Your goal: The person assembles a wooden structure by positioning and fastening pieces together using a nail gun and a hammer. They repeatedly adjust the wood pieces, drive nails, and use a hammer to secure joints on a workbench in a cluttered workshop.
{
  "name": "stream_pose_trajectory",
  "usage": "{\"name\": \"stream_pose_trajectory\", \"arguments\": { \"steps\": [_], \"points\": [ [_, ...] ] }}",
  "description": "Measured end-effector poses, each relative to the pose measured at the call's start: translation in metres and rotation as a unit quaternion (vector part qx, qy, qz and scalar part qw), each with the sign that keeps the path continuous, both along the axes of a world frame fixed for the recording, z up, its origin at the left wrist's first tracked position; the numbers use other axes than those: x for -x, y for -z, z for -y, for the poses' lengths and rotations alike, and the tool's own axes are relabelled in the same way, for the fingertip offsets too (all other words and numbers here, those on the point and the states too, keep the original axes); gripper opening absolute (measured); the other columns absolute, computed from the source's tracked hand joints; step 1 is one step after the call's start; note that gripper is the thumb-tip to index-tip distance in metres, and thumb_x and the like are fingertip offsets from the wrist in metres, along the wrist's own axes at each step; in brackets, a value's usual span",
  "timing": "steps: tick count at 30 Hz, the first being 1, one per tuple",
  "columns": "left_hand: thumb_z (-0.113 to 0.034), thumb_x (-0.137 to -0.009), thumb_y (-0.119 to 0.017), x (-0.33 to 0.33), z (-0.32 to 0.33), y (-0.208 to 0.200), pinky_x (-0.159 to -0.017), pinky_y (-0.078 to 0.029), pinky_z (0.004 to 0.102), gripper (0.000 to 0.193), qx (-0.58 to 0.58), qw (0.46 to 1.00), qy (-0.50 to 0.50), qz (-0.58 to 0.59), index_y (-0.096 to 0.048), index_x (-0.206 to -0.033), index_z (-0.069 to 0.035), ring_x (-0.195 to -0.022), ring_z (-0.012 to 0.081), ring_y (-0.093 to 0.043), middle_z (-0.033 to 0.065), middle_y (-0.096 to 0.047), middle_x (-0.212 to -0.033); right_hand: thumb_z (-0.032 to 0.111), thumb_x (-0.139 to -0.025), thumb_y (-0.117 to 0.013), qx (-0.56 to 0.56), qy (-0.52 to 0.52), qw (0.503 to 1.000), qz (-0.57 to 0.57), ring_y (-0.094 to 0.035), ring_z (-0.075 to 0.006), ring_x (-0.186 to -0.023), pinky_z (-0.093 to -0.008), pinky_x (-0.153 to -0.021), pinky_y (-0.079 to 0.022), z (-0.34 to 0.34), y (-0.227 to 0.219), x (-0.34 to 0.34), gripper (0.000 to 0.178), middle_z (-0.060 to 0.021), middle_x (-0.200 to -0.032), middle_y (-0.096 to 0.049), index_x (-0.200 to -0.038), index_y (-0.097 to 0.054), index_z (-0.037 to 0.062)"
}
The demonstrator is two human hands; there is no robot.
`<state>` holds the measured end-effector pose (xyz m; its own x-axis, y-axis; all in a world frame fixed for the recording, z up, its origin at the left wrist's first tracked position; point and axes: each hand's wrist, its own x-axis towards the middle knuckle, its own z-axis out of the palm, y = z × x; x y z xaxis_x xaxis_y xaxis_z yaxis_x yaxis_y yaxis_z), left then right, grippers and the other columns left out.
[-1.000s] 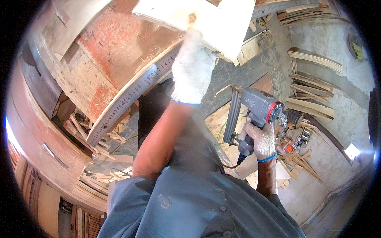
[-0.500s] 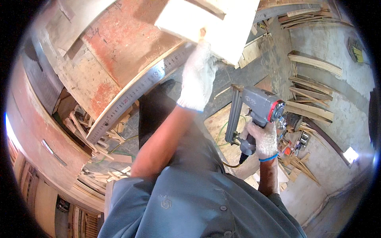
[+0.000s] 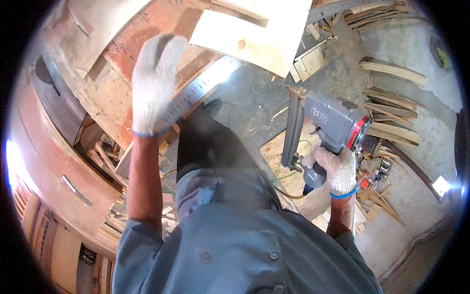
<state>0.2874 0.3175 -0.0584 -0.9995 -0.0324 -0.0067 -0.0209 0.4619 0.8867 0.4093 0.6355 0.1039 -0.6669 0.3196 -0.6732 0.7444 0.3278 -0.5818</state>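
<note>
My right hand (image 3: pixel 334 169), in a white glove with a blue cuff, is closed round the handle of a grey air nail gun (image 3: pixel 328 117) with a red ring. The gun is held off to the right of the bench, its long magazine on the left side. My left hand (image 3: pixel 155 85), also gloved, is raised over the bench edge with its fingers stretched out and nothing in it. Beneath it a steel ruler (image 3: pixel 188 100) runs along the edge of the reddish wooden bench (image 3: pixel 117 117). A pale wooden piece (image 3: pixel 240 39) with a knot lies on the bench, right of my left hand.
A saw blade (image 3: pixel 46 81) stands at the left beside another worn bench panel (image 3: pixel 63 161). Wood strips (image 3: pixel 391 71) are stacked along the right wall, and offcuts (image 3: pixel 384 203) lie on the floor. An air hose (image 3: pixel 289 195) trails from the gun.
My left hand has let go of the pale wooden piece and swung left over the bench edge. The nail gun in my right hand has shifted slightly right.
</note>
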Motion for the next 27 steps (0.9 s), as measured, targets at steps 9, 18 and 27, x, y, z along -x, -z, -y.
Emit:
{"name": "stream_pose_trajectory", "arguments": {
  "steps": [9, 18, 27],
  "points": [
    [-0.055, -0.099, -0.065, 0.054, -0.005, 0.032, -0.058, -0.045, 0.0254, 0.057, -0.145, 0.941, 0.088, 0.293, -0.072, -0.121, -0.002, -0.071, 0.0097, -0.055, 0.0004, -0.062, -0.085, 0.004, -0.085, -0.077, 0.013, -0.056, 0.998, 0.011, -0.064, -0.0104, -0.076, -0.031, -0.069, -0.052, 0.025, 0.016, 0.046, 0.009, 0.0007, -0.08, -0.066, -0.09, -0.069, 0.0062],
    [-0.053, -0.099, -0.065, 0.053, -0.008, 0.022, -0.066, -0.049, 0.032, 0.053, -0.168, 0.938, 0.078, 0.291, -0.069, -0.095, 0.0, -0.073, 0.014, -0.059, 0.004, -0.063, -0.079, 0.005, -0.086, -0.077, -0.024, -0.011, 0.994, 0.103, -0.068, -0.0128, -0.078, -0.0305, -0.071, -0.054, 0.059, 0.0, 0.07, 0.025, -0.0027, -0.087, -0.07, -0.109, -0.066, 0.0045],
    [-0.051, -0.097, -0.068, 0.058, -0.005, 0.023, -0.068, -0.048, 0.036, 0.054, -0.147, 0.925, 0.1, 0.337, -0.064, -0.086, 0.002, -0.072, 0.0148, -0.052, 0.0109, -0.057, -0.073, 0.0, -0.088, -0.073, -0.099, -0.064, 0.993, 0.025, -0.069, -0.0136, -0.074, -0.0319, -0.067, -0.055, 0.107, 0.003, 0.076, 0.02, -0.0048, -0.084, -0.07, -0.106, -0.066, 0.0011]
  ]
}}
